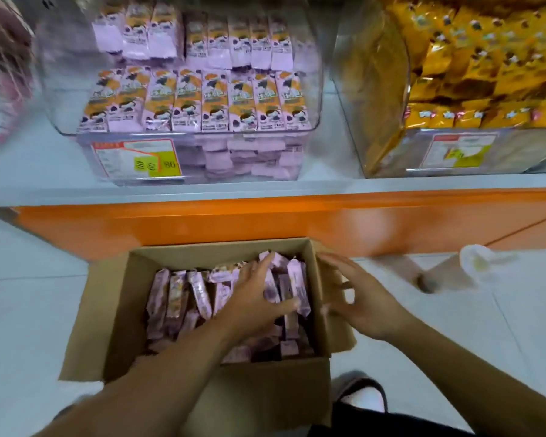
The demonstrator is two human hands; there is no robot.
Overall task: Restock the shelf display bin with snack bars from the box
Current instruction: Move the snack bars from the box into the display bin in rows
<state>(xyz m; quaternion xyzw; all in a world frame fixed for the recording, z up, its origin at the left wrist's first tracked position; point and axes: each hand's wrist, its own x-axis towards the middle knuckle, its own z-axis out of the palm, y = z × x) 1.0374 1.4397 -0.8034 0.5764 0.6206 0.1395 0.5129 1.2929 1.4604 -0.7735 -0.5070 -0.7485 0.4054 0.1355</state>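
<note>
Box: open brown cardboard box (pixel 120 313) on the pale floor (pixel 29 310), near side of the scene, flaps folded outward, just in front of the orange shelf base (pixel 202 222).
Snack bars in box: lilac-wrapped snack bars (pixel 177 298), most standing on end in a row along the far-left part, long axes running near-to-far and tilted; others lie jumbled toward the near right (print too blurred to read).
Display bin: clear display bin (pixel 60 99) on the white shelf (pixel 328 184), far centre; two rows of bars on top, faces up, long axes near-to-far, orange-and-lilac wrappers with a cartoon figure. Price label (pixel 136 159) on its front wall.
Neighbour bin: clear bin (pixel 375 105) to the right, yellow packets (pixel 486 67) inside.
Left hand: left hand (pixel 252 298) inside the box, palm down, fingers spread over the right-hand bars, thumb against one; fingers straight, not clamped.
Right hand: right hand (pixel 363 298) over the right flap, fingers spread apart, holding nothing (motion blur).
</note>
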